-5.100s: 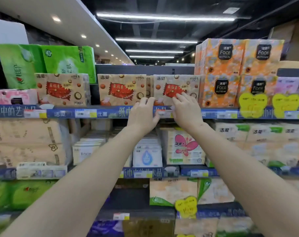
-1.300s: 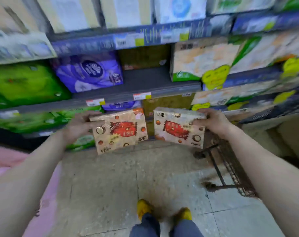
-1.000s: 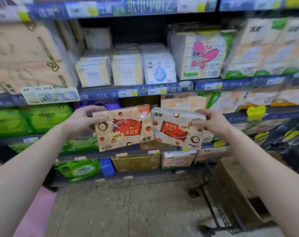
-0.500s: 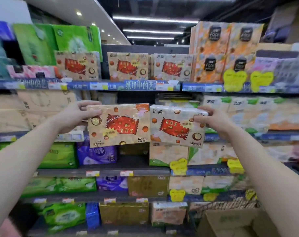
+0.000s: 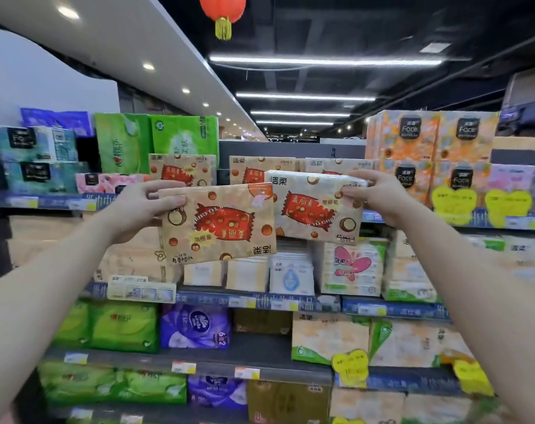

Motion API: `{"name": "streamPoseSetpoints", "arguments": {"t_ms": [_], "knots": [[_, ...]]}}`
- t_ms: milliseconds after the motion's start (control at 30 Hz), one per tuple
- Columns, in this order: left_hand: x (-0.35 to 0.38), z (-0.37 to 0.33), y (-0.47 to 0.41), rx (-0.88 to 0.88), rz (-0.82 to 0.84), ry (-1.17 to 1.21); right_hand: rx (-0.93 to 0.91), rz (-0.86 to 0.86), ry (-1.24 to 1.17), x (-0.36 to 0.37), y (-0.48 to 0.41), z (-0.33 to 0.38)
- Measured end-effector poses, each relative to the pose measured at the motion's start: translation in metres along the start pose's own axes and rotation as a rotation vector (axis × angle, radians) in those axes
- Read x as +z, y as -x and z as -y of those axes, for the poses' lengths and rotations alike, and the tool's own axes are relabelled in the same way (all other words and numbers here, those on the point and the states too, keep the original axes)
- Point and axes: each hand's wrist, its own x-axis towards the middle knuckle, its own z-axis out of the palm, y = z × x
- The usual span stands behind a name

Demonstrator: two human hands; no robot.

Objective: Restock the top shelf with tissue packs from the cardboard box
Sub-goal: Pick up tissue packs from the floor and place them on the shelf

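Observation:
My left hand point(image 5: 139, 209) grips a beige tissue pack point(image 5: 220, 223) with a red candy print, held upside down by its left end. My right hand point(image 5: 379, 194) pinches a second matching tissue pack point(image 5: 313, 206) by its right end, held upright. Both packs hang in the air side by side, just in front of and slightly below the top shelf point(image 5: 61, 201). Three identical packs point(image 5: 180, 169) stand in a row on that shelf, partly hidden behind the held ones. The cardboard box is out of view.
Orange boxed tissue packs point(image 5: 431, 154) are stacked on the top shelf at right, green packs point(image 5: 156, 139) at left. Lower shelves are full of tissue goods. A red lantern point(image 5: 223, 10) hangs overhead. Yellow heart price tags point(image 5: 454, 203) hang on the shelf rail.
Both hands have lifted the two packs from waist height up to the top shelf level, and my view has tilted upward from the floor to the shelf top.

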Motion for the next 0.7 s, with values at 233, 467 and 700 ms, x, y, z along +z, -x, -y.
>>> {"name": "streamPoseSetpoints", "arguments": {"t_ms": [233, 467, 700], "knots": [[-0.034, 0.009, -0.058, 0.050, -0.016, 0.045, -0.135, -0.029, 0.089, 0.052, -0.073, 0.037], [-0.062, 0.015, -0.144, 0.119, -0.028, -0.028, -0.244, -0.057, 0.117, 0.098, -0.151, 0.045], [-0.063, 0.020, -0.200, 0.144, -0.011, 0.013, -0.259, -0.089, 0.212, 0.123, -0.195, 0.012]]}}
